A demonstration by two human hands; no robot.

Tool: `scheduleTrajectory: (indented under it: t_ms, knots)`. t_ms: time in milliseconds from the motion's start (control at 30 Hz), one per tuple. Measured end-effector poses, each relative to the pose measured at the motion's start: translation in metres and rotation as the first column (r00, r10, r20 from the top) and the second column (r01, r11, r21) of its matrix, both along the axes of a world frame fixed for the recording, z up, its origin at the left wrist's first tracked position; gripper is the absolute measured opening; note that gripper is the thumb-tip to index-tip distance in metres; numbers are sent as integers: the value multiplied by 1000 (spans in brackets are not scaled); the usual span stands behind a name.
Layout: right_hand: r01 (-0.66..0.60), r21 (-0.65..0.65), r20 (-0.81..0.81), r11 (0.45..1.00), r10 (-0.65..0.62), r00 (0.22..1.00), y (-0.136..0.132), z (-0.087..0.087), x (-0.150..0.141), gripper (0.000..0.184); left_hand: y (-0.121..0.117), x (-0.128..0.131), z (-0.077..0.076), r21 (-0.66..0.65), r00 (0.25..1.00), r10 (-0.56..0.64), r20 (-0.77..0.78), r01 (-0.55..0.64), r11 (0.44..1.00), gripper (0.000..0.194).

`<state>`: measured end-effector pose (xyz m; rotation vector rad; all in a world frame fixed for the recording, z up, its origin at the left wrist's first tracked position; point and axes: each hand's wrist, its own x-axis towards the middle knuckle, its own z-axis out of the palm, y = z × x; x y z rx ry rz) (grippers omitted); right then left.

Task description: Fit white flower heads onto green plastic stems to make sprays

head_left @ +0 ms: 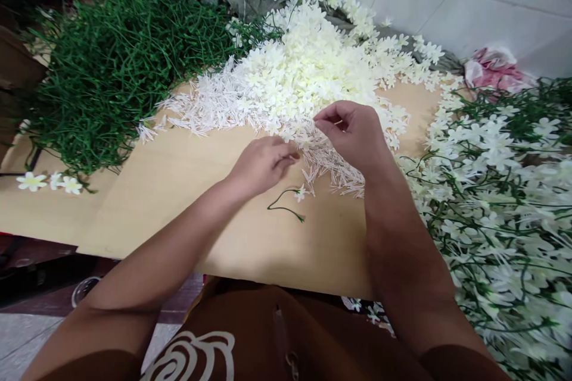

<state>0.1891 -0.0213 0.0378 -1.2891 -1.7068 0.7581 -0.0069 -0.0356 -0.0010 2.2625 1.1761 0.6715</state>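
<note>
Fingers (328, 113) of right hand (360, 131) nearly met in narrow pinch before white blossom heap (308, 65); could not tell if anything held. Left hand (257, 166) loosely curled near white slivers (330, 174), grasp hidden. Green stem (286, 209), small blossom (300, 193) at one end, lay on tan board (326, 250), near left hand. Step seemed picking small pieces; next move likely called for fine fingertip grip.

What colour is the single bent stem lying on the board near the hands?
The bent stem is green; it shows best in the head view.
</note>
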Motion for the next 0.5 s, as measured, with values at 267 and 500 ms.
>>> scheduleTrajectory:
  t_ms: [267,500]
  knots:
    - [-127,-182,359,975,187,915,-17,25,8,14,-1,34,-6,119,926,-181,-333,231,966,19]
    - [-182,-169,320,969,229,919,-14,10,-11,8,11,12,-2,-156,973,171,153,-147,977,12]
